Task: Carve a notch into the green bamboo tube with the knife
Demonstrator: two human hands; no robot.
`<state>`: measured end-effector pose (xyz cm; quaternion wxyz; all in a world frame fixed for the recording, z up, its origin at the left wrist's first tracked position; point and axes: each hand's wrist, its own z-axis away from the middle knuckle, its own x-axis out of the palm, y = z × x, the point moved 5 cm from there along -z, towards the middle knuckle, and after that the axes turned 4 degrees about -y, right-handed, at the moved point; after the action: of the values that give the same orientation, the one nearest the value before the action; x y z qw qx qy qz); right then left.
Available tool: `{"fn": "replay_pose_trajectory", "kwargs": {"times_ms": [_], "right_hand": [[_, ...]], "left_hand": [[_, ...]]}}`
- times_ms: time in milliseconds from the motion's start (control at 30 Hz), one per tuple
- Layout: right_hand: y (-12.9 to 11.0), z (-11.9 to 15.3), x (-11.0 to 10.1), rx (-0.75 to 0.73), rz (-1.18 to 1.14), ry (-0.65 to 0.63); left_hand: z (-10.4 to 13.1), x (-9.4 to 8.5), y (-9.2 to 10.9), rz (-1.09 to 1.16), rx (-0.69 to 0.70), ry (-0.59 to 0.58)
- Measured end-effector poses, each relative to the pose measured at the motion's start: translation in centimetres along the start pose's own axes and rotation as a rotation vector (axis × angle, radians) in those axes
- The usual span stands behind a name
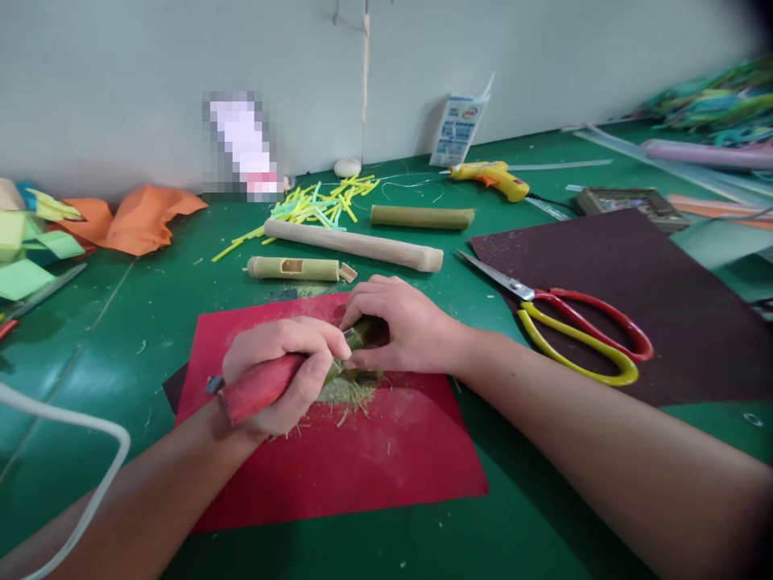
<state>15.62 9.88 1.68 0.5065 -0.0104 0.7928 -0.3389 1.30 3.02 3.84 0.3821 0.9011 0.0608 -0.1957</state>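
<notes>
The grip of the left hand (281, 338) is closed round the red handle (262, 388); the right hand (411, 322) pinches the bamboo (361, 332) over the red sheet (386, 455). If the bamboo rolls, the hidden tip may slip into the right thumb (369, 358).

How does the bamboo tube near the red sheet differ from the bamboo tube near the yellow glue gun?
The notched tube near the red sheet has an opening in its side; the plain tube near the glue gun shows none. The notched tube is paler, while the plain tube is darker olive. Both lie on the green table.
</notes>
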Motion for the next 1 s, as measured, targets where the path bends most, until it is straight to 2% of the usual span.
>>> {"fn": "replay_pose_trajectory", "kwargs": {"times_ms": [400,533,800,1000], "right_hand": [[0.0,-0.1,0.0,-0.002,-0.004,-0.005],[0.0,-0.1,-0.1,-0.001,-0.003,-0.007],[0.0,0.2,-0.2,0.027,-0.003,-0.019],[-0.1,0.2,-0.2,0.015,-0.035,-0.034]], "left_hand": [[-0.4,0.1,0.2,0.009,-0.042,-0.075],[-0.4,0.2,0.0,0.037,-0.052,-0.061],[0.0,0.3,0.2,0.131,-0.008,0.046],[0.9,0.2,0.8,0.114,0.007,0.026]]}}
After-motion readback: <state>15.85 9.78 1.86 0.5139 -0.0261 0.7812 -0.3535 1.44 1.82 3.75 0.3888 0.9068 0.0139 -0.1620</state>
